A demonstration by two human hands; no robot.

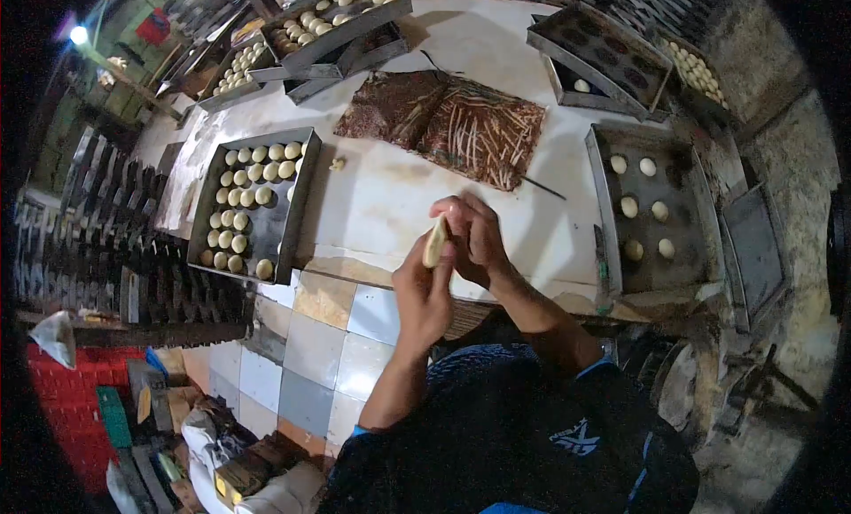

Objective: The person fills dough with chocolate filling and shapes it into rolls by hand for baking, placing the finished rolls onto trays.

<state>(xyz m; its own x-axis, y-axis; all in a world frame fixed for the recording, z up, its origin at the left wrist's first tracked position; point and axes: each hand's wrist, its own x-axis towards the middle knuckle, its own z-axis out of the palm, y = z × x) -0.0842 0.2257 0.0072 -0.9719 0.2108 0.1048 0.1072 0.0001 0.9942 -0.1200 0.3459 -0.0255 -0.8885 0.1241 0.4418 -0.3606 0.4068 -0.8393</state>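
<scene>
Pale dough, a flattened and elongated piece (435, 242), sits pinched between the two hands just above the near edge of the whitish surface (390, 195). The left hand (424, 288) grasps it from below, thumb against its side, while the right hand (474, 235) closes over its upper end with bent fingers, touching the left hand there. Beyond the hands, lying flat on the surface, is a dark reddish-brown sheet of filling (443, 124) with light strips across its right part; a thin dark stick (544, 189) lies by its near right corner, beyond and to the right of the right hand. To the left of the left hand rests a metal tray (295, 211) holding rows of round dough balls (255, 172), with bare gaps along its right side, and a small scrap of dough (337, 164) lies just beside it. To the right of the right hand, a second metal tray (656, 261) carries six well-spaced balls in two columns. A green-handled tool (603, 270) lies along its left side. Farther off, past the left tray, stacked trays (341, 40) bear more balls; past the right tray, another dark tray (603, 53) sits tilted over one with a single ball showing.
</scene>
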